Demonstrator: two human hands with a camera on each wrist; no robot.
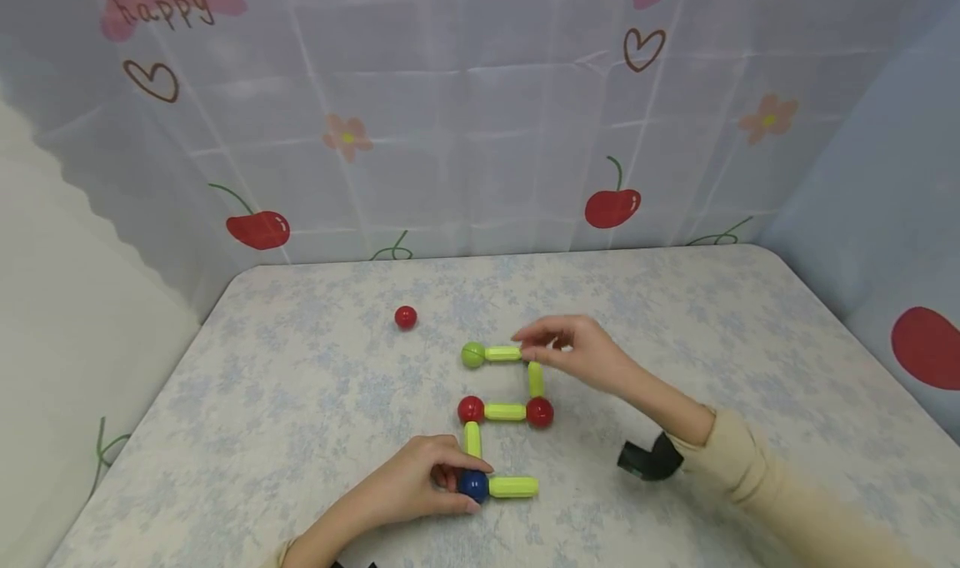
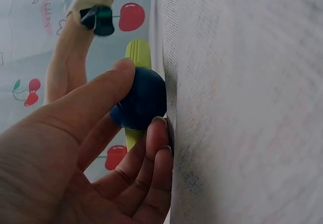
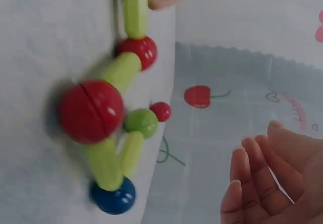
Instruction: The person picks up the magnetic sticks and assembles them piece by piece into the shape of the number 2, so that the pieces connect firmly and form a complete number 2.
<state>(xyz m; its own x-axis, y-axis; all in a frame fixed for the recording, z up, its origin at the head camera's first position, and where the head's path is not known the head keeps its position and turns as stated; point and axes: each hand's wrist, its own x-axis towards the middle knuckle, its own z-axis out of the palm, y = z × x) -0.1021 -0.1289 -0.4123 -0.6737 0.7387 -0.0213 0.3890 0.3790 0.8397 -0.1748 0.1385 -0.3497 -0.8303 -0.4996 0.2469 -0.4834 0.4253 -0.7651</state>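
On the table lies a zigzag chain of balls joined by yellow-green rods. My left hand (image 1: 412, 480) pinches the near blue ball (image 1: 472, 486) between thumb and fingers; one rod (image 1: 513, 487) points right from it, another (image 1: 472, 439) leads away to a red ball (image 1: 471, 410). A second red ball (image 1: 540, 411) sits to the right of that one. In the head view my right hand (image 1: 581, 351) covers the far right corner. The right wrist view shows a blue ball (image 3: 116, 196) at that corner, with the hand apart from it, holding nothing. A green ball (image 1: 473, 355) ends the chain.
A loose red ball (image 1: 406, 317) lies farther back, left of the green ball. A patterned cloth covers the table (image 1: 315, 401). Behind it hangs a printed curtain (image 1: 465, 135). A black device (image 1: 651, 458) is strapped to my right wrist.
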